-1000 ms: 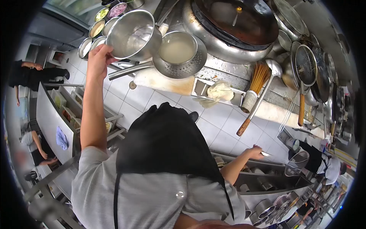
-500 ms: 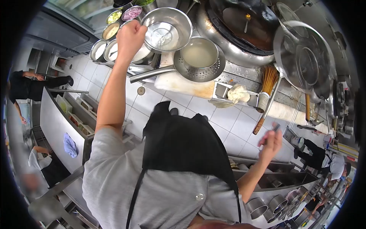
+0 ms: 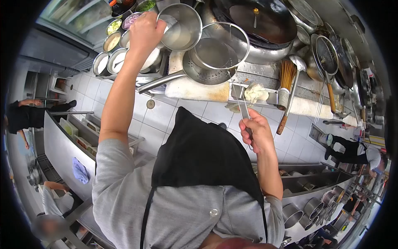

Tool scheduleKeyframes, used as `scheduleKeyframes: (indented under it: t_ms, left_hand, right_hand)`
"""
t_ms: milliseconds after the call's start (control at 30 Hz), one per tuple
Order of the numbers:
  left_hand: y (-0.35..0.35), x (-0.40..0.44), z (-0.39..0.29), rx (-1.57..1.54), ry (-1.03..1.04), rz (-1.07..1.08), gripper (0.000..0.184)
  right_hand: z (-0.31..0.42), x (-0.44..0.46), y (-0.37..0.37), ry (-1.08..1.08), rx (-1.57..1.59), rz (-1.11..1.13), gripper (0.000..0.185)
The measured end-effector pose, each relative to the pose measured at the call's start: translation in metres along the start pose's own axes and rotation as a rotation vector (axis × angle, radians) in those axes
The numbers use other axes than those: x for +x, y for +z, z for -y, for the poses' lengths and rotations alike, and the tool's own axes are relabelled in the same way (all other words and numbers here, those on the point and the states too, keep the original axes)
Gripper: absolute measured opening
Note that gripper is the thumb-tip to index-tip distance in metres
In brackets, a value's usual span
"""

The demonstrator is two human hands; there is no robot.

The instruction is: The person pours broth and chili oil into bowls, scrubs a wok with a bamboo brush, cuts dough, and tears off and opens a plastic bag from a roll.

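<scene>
Raised at the upper left, my left hand is closed on the rim of a round metal bowl. The bowl hangs tilted above the counter. My right hand grips the flat handle of a fine-mesh strainer. Its round rim overlaps a metal pot of cloudy liquid, seen through the mesh. I cannot tell whether rim and pot touch. Under the pot lies a perforated skimmer, its thick handle pointing left.
A large wok sits on the range behind. A bamboo brush, a ladle and a crumpled cloth line the front edge. Metal ingredient tubs stand at left. Other people are at both sides.
My right hand has swung left and forward, bringing the strainer from the right side across to the pot. The bowl in my left hand has shifted slightly up and tilted.
</scene>
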State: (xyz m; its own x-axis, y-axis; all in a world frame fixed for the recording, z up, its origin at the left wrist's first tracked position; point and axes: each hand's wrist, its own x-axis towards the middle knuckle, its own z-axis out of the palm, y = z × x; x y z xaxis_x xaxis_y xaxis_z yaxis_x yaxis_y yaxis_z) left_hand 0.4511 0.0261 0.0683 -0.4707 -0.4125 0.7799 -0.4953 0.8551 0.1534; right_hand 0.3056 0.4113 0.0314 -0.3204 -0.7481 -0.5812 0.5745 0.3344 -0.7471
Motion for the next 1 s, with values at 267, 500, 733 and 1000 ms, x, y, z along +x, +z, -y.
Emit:
scheduleKeyframes:
  t_ms: [267, 500, 733, 1000]
  left_hand:
    - [0.027, 0.005, -0.017, 0.081, 0.114, 0.018, 0.013]
    - [0.036, 0.011, -0.037, 0.115, 0.148, 0.098, 0.016]
    - [0.048, 0.01, -0.043, 0.085, 0.234, 0.078, 0.018]
    - [0.059, 0.008, -0.048, 0.029, 0.28, 0.097, 0.018]
  right_hand:
    - [0.002, 0.007, 0.011, 0.073, 0.089, 0.065, 0.034]
    - [-0.003, 0.014, 0.008, 0.087, 0.089, 0.094, 0.033]
    - [-0.006, 0.022, 0.004, 0.092, 0.093, 0.085, 0.029]
    - [-0.009, 0.025, 0.0, 0.101, 0.068, 0.071, 0.026]
